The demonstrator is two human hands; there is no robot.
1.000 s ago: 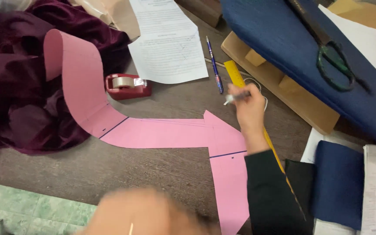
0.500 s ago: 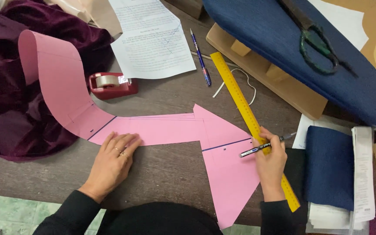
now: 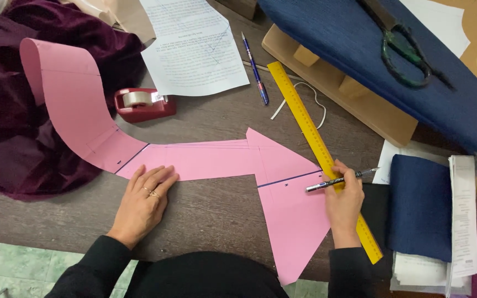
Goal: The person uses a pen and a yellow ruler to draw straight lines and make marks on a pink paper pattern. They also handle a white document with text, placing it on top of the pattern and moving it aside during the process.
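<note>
Left hand (image 3: 142, 201) flat, released on pink paper (image 3: 205, 160), right hand (image 3: 344, 201) grasping pen (image 3: 338, 180), covering part of yellow ruler (image 3: 316, 146), scissors (image 3: 401, 47) cut off at top edge

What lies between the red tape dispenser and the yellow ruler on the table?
In the head view, a printed paper sheet and a blue pen lie between the tape dispenser and the ruler.

black sleeves — ring on left hand (image 3: 142, 204)

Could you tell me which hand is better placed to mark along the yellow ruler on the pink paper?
Probably the right hand: it holds the pen and rests on the yellow ruler. The left hand lies flat on the pink paper, away from the ruler.
</note>
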